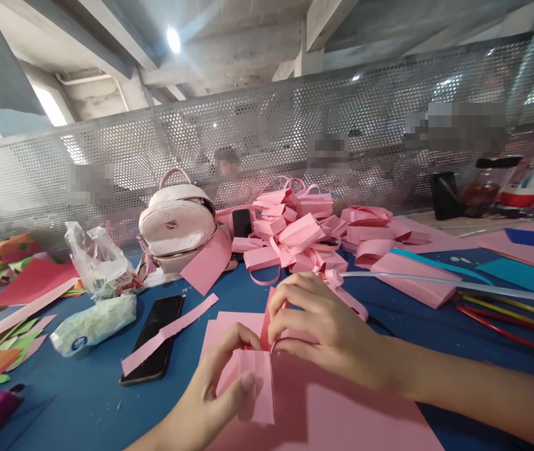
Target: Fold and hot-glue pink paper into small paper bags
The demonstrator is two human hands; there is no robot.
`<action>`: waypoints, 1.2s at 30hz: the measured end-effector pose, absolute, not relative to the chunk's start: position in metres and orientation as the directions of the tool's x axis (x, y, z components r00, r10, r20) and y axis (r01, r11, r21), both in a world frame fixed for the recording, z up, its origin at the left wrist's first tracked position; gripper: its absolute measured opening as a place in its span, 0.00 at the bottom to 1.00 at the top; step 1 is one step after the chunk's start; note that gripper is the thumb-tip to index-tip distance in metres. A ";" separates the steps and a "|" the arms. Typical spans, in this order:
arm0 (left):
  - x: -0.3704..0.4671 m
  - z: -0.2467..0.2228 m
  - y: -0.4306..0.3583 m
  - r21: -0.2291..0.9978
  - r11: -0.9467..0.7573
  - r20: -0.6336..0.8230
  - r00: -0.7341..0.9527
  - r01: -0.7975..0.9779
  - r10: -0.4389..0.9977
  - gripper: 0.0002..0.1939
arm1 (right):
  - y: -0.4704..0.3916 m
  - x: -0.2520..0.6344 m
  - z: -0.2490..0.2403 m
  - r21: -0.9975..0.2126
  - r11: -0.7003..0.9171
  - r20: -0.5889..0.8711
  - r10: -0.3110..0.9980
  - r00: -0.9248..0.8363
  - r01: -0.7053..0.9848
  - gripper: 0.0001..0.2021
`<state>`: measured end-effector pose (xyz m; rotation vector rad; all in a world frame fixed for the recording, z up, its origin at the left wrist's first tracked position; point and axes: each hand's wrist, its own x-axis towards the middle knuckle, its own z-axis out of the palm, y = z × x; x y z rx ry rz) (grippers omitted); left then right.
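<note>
A small folded pink paper box (258, 391) stands between my hands above the pink paper sheets (365, 413). My left hand (217, 382) grips it from the left, with the thumb on its near face and the fingers at its top edge. With bent fingers pressed together, my right hand (330, 319) pinches the box's right upper edge, where a darker pink flap rises. The right fingertips are partly hidden behind the paper. Just beyond that hand lies a pink tool (349, 300) that resembles a glue gun, partly covered by the hand.
Pink paper bags (299, 232) with handles are heaped at the back. Left of them are a pale backpack (177, 219), a plastic bag (104, 263), a tissue pack (95, 326) and a phone (151, 344) under a pink strip (173, 332). Coloured tubes (516, 316) lie at right.
</note>
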<state>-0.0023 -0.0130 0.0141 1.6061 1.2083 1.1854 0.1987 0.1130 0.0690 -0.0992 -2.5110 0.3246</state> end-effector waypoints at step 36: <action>-0.025 -0.027 0.010 0.679 -0.361 0.524 -0.077 0.639 0.848 0.06 | 0.118 0.205 -0.004 -0.781 0.623 0.369 0.397 -0.841 -0.049 0.20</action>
